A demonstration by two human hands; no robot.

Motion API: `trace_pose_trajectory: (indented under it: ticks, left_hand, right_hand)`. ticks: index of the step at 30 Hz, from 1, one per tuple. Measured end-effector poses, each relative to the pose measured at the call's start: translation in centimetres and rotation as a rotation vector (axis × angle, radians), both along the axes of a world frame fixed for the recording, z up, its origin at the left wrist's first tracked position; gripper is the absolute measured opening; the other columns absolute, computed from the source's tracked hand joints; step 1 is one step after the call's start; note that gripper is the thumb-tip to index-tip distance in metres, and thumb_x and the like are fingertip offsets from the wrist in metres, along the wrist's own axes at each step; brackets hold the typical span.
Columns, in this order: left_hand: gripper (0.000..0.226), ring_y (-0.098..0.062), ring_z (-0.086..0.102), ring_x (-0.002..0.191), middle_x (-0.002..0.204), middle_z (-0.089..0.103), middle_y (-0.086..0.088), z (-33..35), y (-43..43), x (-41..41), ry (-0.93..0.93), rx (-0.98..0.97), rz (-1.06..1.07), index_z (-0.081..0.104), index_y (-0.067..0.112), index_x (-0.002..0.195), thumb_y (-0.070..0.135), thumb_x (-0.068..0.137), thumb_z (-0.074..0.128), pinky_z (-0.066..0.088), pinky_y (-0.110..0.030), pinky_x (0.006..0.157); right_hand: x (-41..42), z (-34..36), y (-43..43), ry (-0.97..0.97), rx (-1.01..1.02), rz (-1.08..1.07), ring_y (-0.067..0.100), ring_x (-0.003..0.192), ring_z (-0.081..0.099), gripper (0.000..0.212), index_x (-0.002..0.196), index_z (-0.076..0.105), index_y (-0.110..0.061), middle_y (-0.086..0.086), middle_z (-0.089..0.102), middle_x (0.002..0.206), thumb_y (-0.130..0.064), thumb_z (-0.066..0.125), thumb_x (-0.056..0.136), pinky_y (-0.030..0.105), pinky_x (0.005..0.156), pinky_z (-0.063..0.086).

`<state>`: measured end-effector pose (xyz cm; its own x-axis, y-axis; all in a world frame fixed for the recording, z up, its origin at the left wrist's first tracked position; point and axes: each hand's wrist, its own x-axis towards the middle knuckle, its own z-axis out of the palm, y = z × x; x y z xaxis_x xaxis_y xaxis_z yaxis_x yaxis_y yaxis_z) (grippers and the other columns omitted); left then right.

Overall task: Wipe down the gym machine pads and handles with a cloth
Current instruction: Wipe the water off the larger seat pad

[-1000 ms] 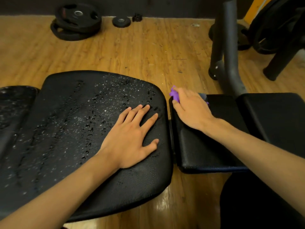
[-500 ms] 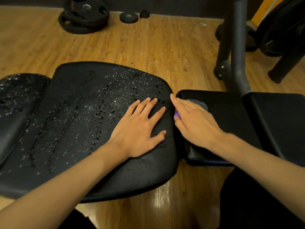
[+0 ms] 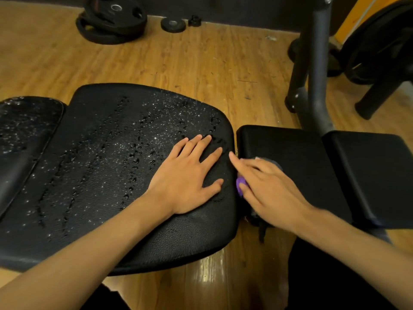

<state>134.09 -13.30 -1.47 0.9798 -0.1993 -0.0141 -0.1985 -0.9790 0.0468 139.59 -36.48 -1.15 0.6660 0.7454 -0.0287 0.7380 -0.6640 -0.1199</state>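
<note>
Two bare hands rest on black gym pads in the middle of the frame. The left hand (image 3: 190, 175) lies flat and open, fingers spread, palm down on the right part of the large seat pad (image 3: 107, 175), whose surface is speckled with water droplets running in streaks toward the lower left. The right hand (image 3: 266, 193) sits just right of it, at the left edge of the smaller pad (image 3: 297, 157), fingers extended and pressing down on the cloth (image 3: 241, 185). Only a small purple bulge of that cloth shows, peeking out beneath the thumb side of the right hand in the gap between the two pads; the rest is covered by the palm, so its full shape and size cannot be made out. A grey patch at the fingertips, near the centre right, may be part of the cloth or a mark on the pad; it is too blurred to say. The right hand itself is smeared with motion blur. Another wet pad (image 3: 24, 139) is cut off at the left edge. In the upper left of the frame, weight plates (image 3: 111, 19) lie on the wooden floor (image 3: 201, 63), and a dark metal post (image 3: 317, 63) rises at the upper right, its top cut off.
</note>
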Motion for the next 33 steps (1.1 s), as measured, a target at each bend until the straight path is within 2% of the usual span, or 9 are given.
trace_pose_trajectory:
  ticks: [4, 8, 11, 15, 20, 24, 26, 29, 33]
  left_hand:
    - [0.080, -0.026, 0.008, 0.160, 0.173, 0.015, -0.009, -0.1, 0.0, 0.1, -0.007, 0.004, 0.001, 0.019, 0.029, 0.166, 0.071, 0.097, 0.016, 0.006, -0.044, 0.130]
    - [0.081, -0.027, 0.011, 0.160, 0.172, 0.018, -0.010, -0.2, 0.1, 0.1, -0.010, 0.009, 0.002, 0.022, 0.029, 0.165, 0.070, 0.096, 0.017, 0.008, -0.045, 0.130]
    - [0.081, -0.027, 0.010, 0.160, 0.172, 0.017, -0.010, -0.1, 0.0, 0.2, -0.006, 0.017, 0.000, 0.021, 0.029, 0.165, 0.070, 0.096, 0.016, 0.009, -0.045, 0.130]
    - [0.081, -0.027, 0.010, 0.160, 0.172, 0.017, -0.010, 0.0, 0.0, 0.2, -0.001, 0.010, -0.001, 0.021, 0.029, 0.166, 0.070, 0.097, 0.017, 0.008, -0.045, 0.130]
    - [0.081, -0.027, 0.010, 0.160, 0.172, 0.016, -0.010, 0.1, 0.1, 0.3, 0.009, -0.002, -0.004, 0.020, 0.029, 0.166, 0.071, 0.096, 0.016, 0.007, -0.045, 0.130]
    - [0.083, -0.027, 0.010, 0.160, 0.172, 0.017, -0.009, 0.1, 0.2, 0.4, 0.024, -0.004, -0.010, 0.021, 0.029, 0.165, 0.072, 0.095, 0.015, 0.009, -0.046, 0.130]
    - [0.082, -0.028, 0.012, 0.159, 0.171, 0.019, -0.010, 0.0, 0.3, 0.5, 0.021, -0.002, -0.008, 0.023, 0.028, 0.165, 0.071, 0.096, 0.018, 0.010, -0.047, 0.129]
    - [0.081, -0.028, 0.013, 0.159, 0.171, 0.020, -0.010, -0.1, 0.2, 0.5, 0.021, 0.001, -0.003, 0.025, 0.028, 0.165, 0.070, 0.096, 0.020, 0.012, -0.048, 0.129]
    - [0.080, -0.028, 0.015, 0.159, 0.170, 0.022, -0.010, 0.1, 0.2, 0.5, 0.015, -0.002, -0.002, 0.027, 0.027, 0.164, 0.070, 0.097, 0.022, 0.012, -0.047, 0.129]
  right_hand:
    - [4.7, 0.0, 2.3, -0.073, 0.041, -0.056, 0.014, 0.149, 0.030, 0.065, 0.165, 0.003, -0.026, 0.006, 0.046, 0.157, -0.033, 0.036, 0.109, 0.026, 0.121, 0.006]
    - [8.6, -0.2, 4.5, -0.077, 0.029, -0.139, 0.023, 0.151, 0.029, 0.064, 0.165, 0.002, -0.024, 0.013, 0.052, 0.151, -0.029, 0.034, 0.111, 0.036, 0.124, 0.015]
    - [8.3, -0.1, 4.8, -0.044, 0.081, -0.207, 0.027, 0.146, 0.035, 0.062, 0.165, 0.011, -0.021, 0.011, 0.052, 0.150, -0.027, 0.038, 0.110, 0.041, 0.118, 0.029]
    - [4.1, 0.3, 3.6, 0.024, 0.113, -0.179, 0.018, 0.153, 0.025, 0.066, 0.164, 0.018, -0.019, 0.007, 0.040, 0.162, -0.023, 0.049, 0.106, 0.022, 0.117, 0.010]
    - [-3.2, -0.1, 0.6, -0.038, 0.038, -0.051, 0.018, 0.132, 0.053, 0.070, 0.152, 0.046, -0.011, 0.005, 0.066, 0.135, -0.022, 0.072, 0.088, 0.028, 0.119, 0.024]
    - [-1.5, -0.1, -1.0, -0.051, 0.035, 0.098, 0.013, 0.126, 0.046, 0.056, 0.150, 0.049, -0.015, 0.004, 0.067, 0.129, -0.034, 0.050, 0.097, 0.025, 0.116, 0.024]
    - [1.9, 0.3, -0.6, 0.026, 0.008, 0.141, 0.018, 0.136, 0.045, 0.058, 0.152, 0.046, -0.018, 0.007, 0.061, 0.140, -0.041, 0.039, 0.099, 0.036, 0.118, 0.033]
    - [6.9, 0.2, 1.1, 0.089, -0.002, 0.073, 0.021, 0.146, 0.038, 0.056, 0.153, 0.042, -0.025, 0.005, 0.048, 0.153, -0.040, 0.042, 0.099, 0.041, 0.120, 0.035]
    - [7.7, 0.0, 2.3, 0.139, 0.052, -0.032, 0.020, 0.145, 0.039, 0.049, 0.147, 0.042, -0.024, 0.004, 0.049, 0.149, -0.032, 0.051, 0.100, 0.040, 0.117, 0.037]
